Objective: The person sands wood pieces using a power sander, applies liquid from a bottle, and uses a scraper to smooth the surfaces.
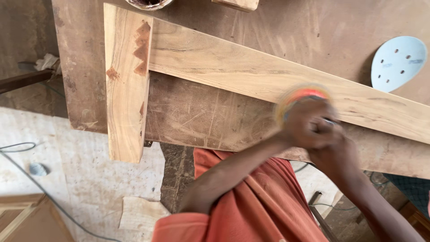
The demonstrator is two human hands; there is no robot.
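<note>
Where the view starts, nearest the camera, an orange garment fills the lower middle, with both forearms reaching up and away from it. Left hand and right hand meet at one spot, touching, both blurred. The left is curled over a round tool with an orange-red top, seemingly a sanding pad, though blur hides its make. The right sits just behind and below the left; whether it grips the tool or only braces the other hand cannot be told, nor how its fingers lie.

Tool rests on the near edge of a long pale plank, which runs at a slant from upper left to right. A shorter upright board joins the plank's left end, with reddish patches along the joint. Both lie on a worn brown workbench.

Farther right on the bench, well apart from the hands: a pale blue teardrop-shaped sanding sheet with holes. At the far top edge, a round container's rim, partly cut off.

Left, below bench level: dusty floor with a thin grey cable.
</note>
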